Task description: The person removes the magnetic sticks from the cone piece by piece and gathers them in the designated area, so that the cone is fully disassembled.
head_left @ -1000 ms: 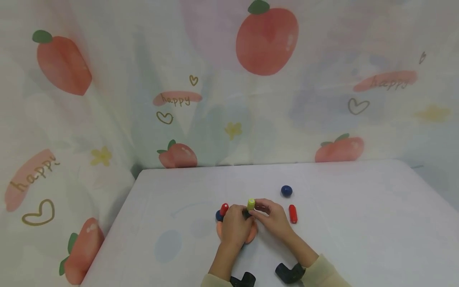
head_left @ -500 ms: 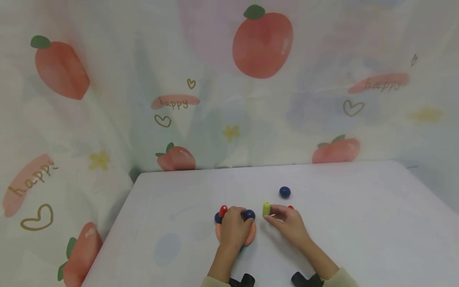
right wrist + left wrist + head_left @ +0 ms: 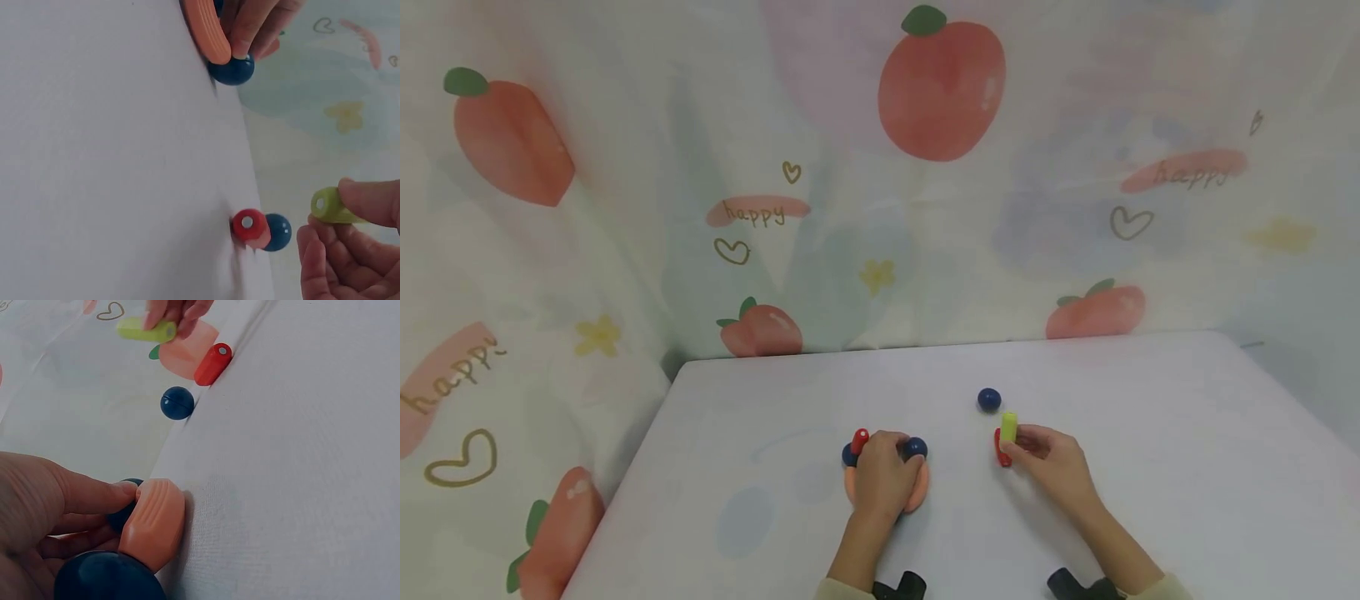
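Observation:
My left hand (image 3: pixel 883 482) grips a cluster of toy pieces on the table: a blue ball (image 3: pixel 914 448), curved orange pieces (image 3: pixel 156 522) and another blue ball (image 3: pixel 109 578). A short red rod (image 3: pixel 860 440) points up from the cluster's far left. The hand covers much of its middle. Well to the right, my right hand (image 3: pixel 1062 467) pinches a yellow-green rod (image 3: pixel 1009 427) between thumb and fingers, its pale round end (image 3: pixel 320 204) showing. It is held above a loose red rod (image 3: pixel 1002 454) lying on the table.
A loose blue ball (image 3: pixel 989 400) sits just beyond the loose red rod. The white-covered table (image 3: pixel 1187 467) meets a fruit-printed cloth (image 3: pixel 842 167) at its back edge. Black wrist devices (image 3: pixel 1082 586) show at the bottom.
My right hand has drawn the yellow-green rod away from the cluster and carried it right, to above the loose red rod. My left hand keeps its hold on the cluster.

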{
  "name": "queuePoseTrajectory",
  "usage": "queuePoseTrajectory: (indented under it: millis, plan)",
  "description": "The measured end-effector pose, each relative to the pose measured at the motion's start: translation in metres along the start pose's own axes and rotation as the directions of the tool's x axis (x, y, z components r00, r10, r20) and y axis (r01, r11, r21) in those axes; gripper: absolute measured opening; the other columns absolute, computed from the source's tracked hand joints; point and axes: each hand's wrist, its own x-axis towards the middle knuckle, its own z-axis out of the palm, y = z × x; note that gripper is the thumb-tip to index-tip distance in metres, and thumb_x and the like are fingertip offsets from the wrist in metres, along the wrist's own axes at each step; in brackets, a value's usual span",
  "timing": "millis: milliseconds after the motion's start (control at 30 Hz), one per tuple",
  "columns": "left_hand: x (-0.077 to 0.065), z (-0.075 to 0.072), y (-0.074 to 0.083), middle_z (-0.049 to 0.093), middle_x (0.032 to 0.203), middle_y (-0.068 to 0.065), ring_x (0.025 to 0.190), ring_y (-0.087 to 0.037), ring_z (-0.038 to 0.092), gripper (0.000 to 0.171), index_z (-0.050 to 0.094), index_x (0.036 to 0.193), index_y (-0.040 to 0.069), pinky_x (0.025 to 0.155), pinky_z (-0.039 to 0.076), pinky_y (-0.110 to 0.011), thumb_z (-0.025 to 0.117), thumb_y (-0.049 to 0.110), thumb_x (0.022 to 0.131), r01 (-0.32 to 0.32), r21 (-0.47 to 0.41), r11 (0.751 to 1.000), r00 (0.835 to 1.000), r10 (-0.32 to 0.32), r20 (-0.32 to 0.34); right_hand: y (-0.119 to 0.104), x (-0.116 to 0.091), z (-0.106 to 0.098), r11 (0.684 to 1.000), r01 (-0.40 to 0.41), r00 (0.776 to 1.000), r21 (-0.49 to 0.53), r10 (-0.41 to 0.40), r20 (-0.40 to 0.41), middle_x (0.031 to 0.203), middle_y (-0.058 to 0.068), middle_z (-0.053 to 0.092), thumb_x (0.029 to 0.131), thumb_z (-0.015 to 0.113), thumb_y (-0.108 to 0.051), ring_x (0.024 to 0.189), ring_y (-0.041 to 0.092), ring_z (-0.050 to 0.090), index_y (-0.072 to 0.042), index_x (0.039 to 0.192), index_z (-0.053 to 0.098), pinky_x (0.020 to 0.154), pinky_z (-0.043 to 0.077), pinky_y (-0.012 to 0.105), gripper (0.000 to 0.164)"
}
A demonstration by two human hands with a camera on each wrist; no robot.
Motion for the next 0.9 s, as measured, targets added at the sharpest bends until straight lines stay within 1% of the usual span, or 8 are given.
queuePoseTrajectory:
  millis: [67,133,300,400,500,700,900]
  plan:
    - [0.0,0.0,0.0,0.065,0.095,-0.006,0.096,-0.021,0.06,0.028,0.07,0.097,0.004,0.081,0.05,-0.034,0.078,0.013,0.072,-0.006,0.002,1.0,1.0,0.006,0.0,0.005,-0.001,-0.006,0.998,-0.056,0.998,-0.038,0.056,-0.004,0.095,0.016,0.066,0.083,0.068,-0.018,0.088,0.028,0.061,0.01,0.111,0.059,0.076,0.051,0.033,0.041]
    - [-0.001,0.0,0.0,0.065,0.095,-0.007,0.095,-0.021,0.061,0.028,0.07,0.097,0.004,0.08,0.05,-0.034,0.078,0.013,0.072,-0.012,-0.002,1.0,1.0,0.012,0.0,0.01,-0.001,-0.011,0.993,-0.101,0.995,-0.057,0.101,-0.01,0.093,0.016,0.066,0.084,0.067,-0.02,0.087,0.028,0.06,0.011,0.111,0.059,0.074,0.051,0.034,0.042]
    - [-0.001,0.0,-0.001,0.065,0.095,-0.007,0.095,-0.021,0.061,0.028,0.07,0.097,0.003,0.081,0.05,-0.034,0.078,0.012,0.072,-0.01,-0.015,1.0,1.0,0.01,-0.001,0.017,-0.001,-0.016,0.982,-0.183,0.983,-0.045,0.184,0.022,0.087,0.013,0.065,0.084,0.066,-0.026,0.076,0.021,0.056,0.012,0.107,0.06,0.058,0.046,0.026,0.045]
    - [-0.001,0.0,-0.002,0.066,0.095,-0.007,0.095,-0.021,0.061,0.028,0.07,0.097,0.003,0.08,0.05,-0.034,0.078,0.012,0.072,-0.01,-0.014,1.0,1.0,0.01,-0.003,0.019,0.0,-0.013,0.973,-0.226,0.973,-0.054,0.228,0.038,0.086,0.012,0.064,0.083,0.067,-0.029,0.072,0.019,0.053,0.012,0.106,0.06,0.055,0.045,0.024,0.048]
    - [0.0,0.001,-0.002,0.065,0.094,-0.007,0.094,-0.021,0.061,0.028,0.07,0.097,0.003,0.081,0.05,-0.034,0.078,0.012,0.072,-0.011,-0.006,1.0,1.0,0.011,0.001,0.019,0.003,-0.012,0.967,-0.244,0.968,-0.078,0.248,0.045,0.084,0.013,0.063,0.083,0.067,-0.033,0.07,0.02,0.051,0.013,0.104,0.06,0.054,0.044,0.025,0.051]
    - [-0.001,0.002,-0.001,0.065,0.096,-0.008,0.096,-0.021,0.06,0.029,0.07,0.097,0.003,0.082,0.05,-0.034,0.079,0.012,0.071,-0.005,0.012,1.0,1.0,0.005,0.0,0.017,0.008,-0.01,0.961,-0.245,0.966,-0.128,0.253,0.052,0.076,0.009,0.061,0.082,0.068,-0.031,0.066,0.02,0.05,0.012,0.098,0.061,0.053,0.041,0.028,0.047]
    - [0.001,0.001,-0.001,0.065,0.096,-0.007,0.097,-0.021,0.06,0.028,0.07,0.098,0.003,0.082,0.049,-0.035,0.078,0.013,0.072,-0.009,0.001,1.0,1.0,0.009,0.003,0.015,0.009,-0.007,0.951,-0.274,0.959,-0.144,0.281,0.028,0.081,0.012,0.061,0.08,0.07,-0.031,0.069,0.021,0.05,0.011,0.098,0.063,0.053,0.042,0.027,0.046]
